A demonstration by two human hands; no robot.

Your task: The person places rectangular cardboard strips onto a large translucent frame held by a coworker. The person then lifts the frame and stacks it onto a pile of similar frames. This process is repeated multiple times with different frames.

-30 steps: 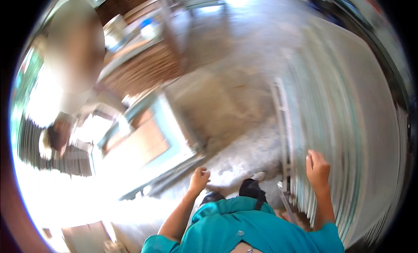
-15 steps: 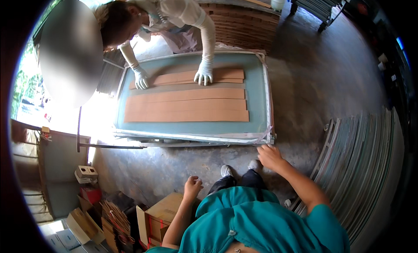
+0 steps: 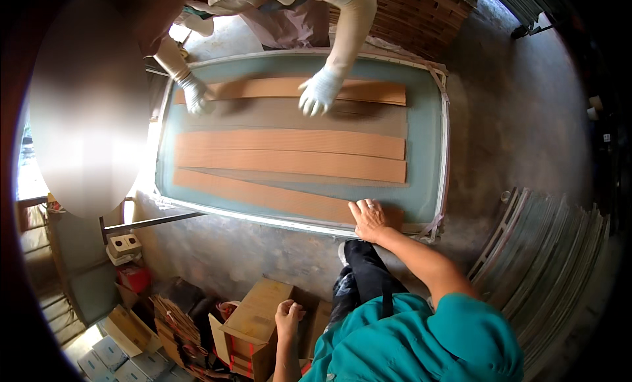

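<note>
My right hand [image 3: 370, 219] is on the right end of the nearest flat brown strip [image 3: 263, 192], fingers bent over it at the near edge of a framed screen panel [image 3: 421, 198]. That strip lies slanted, its right end nearer me. Two more brown strips [image 3: 289, 153] lie side by side beyond it. Over the farthest strips [image 3: 372, 92] are a co-worker's two gloved hands [image 3: 320, 92]. My left hand [image 3: 288, 316] is low above the cardboard boxes, its fingers curled closed; whether anything small is in them is hidden.
An open cardboard box [image 3: 260, 309] and stacked cartons [image 3: 108, 352] stand at the lower left. Many thin frames [image 3: 546, 250] lean in a row at the right. A metal bar [image 3: 158, 221] juts toward the panel's near left corner. Stacked brown slats [image 3: 415, 20] stand at the back.
My right hand has reached forward onto the nearest strip, whose right end has swung toward me. The co-worker's right-side hand has lifted off the far strips. My view has shifted.
</note>
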